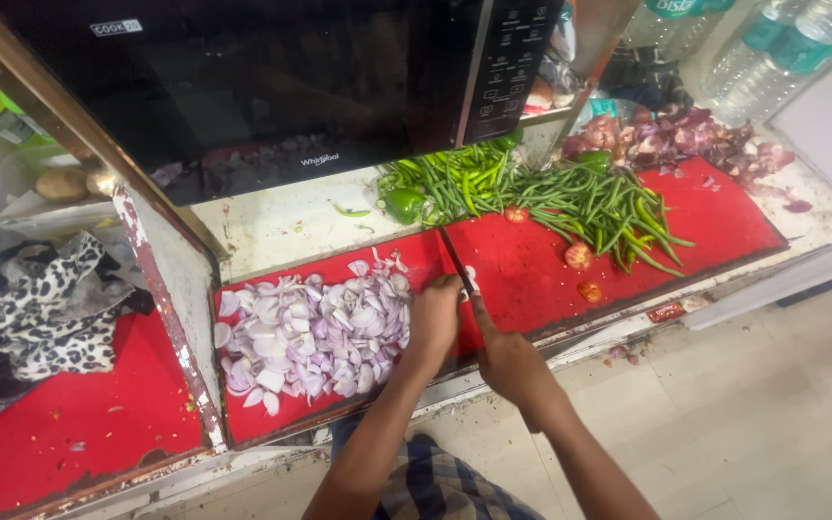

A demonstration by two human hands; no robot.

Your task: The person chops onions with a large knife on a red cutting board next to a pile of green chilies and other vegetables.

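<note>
My right hand (509, 358) grips the handle of a knife (456, 258) whose dark blade points away across the red counter (522, 274). My left hand (433, 318) rests fingers-down on the red surface at the right edge of a heap of chopped purple onion (310, 332), just left of the blade. What lies under its fingers is hidden. A pile of green chillies and long green beans (570, 197) lies beyond the knife tip, with a green capsicum (403, 204) at its left end.
A black microwave (272, 77) hangs over the back of the counter. Onion peels (686, 135) are heaped at the far right, tomato pieces (580, 256) near the beans. A spotted cloth (55, 308) and black bag sit left. Plastic bottles (772, 48) stand top right.
</note>
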